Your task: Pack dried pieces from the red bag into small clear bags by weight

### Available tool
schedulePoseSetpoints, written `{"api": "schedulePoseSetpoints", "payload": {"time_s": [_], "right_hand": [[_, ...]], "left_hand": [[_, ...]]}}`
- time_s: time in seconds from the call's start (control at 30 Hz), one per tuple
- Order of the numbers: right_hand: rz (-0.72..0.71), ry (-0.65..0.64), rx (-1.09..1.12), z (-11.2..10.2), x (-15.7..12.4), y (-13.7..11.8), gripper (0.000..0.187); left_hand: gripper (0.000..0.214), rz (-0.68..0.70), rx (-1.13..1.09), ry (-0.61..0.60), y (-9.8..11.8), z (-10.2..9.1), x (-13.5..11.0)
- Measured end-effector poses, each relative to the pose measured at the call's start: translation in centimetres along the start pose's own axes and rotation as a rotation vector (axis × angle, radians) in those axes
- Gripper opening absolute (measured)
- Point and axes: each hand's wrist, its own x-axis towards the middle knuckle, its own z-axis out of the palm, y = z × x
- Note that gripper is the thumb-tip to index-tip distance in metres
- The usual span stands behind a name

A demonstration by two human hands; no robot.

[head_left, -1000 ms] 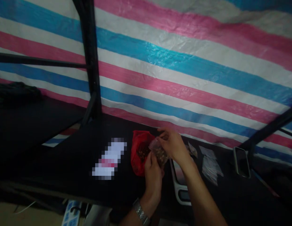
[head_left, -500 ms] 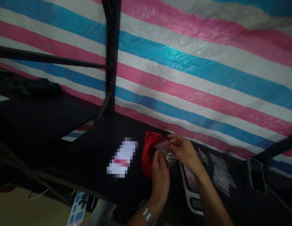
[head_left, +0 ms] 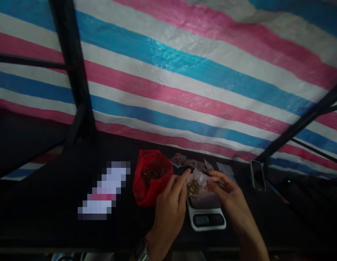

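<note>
Several small filled clear packets (head_left: 179,159) are laid behind the white digital scale (head_left: 206,219) on the black table (head_left: 48,188). One small clear plastic bag of brown bits (head_left: 195,183) is held over the scale pan, pinched at its mouth by the left hand (head_left: 171,203) and right hand (head_left: 228,192); contact with the pan cannot be told. With stock in the red plastic bag (head_left: 149,177) beside it and flat empty sachets (head_left: 225,168) unused, much is judged left
</note>
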Motion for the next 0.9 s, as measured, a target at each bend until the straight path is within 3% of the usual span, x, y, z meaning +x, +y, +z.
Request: {"api": "schedulePoseSetpoints", "payload": {"time_s": [0.2, 0.53, 0.9], "right_hand": [[0.045, 0.109, -0.208, -3.2, 1.6, 3.6, 0.047], [-0.039, 0.319, -0.357, -5.8, 3.0, 6.5, 0.05], [-0.074, 0.26, -0.361, -5.0, 3.2, 6.8, 0.051]], "left_hand": [[0.039, -0.018, 0.044, 0.057, -1.1, 1.3, 0.2], [0.03, -0.013, 0.146, 0.154, -1.4, 0.7, 0.2], [0.025, 0.02, 0.15, 0.162, -1.5, 1.3, 0.1]]}}
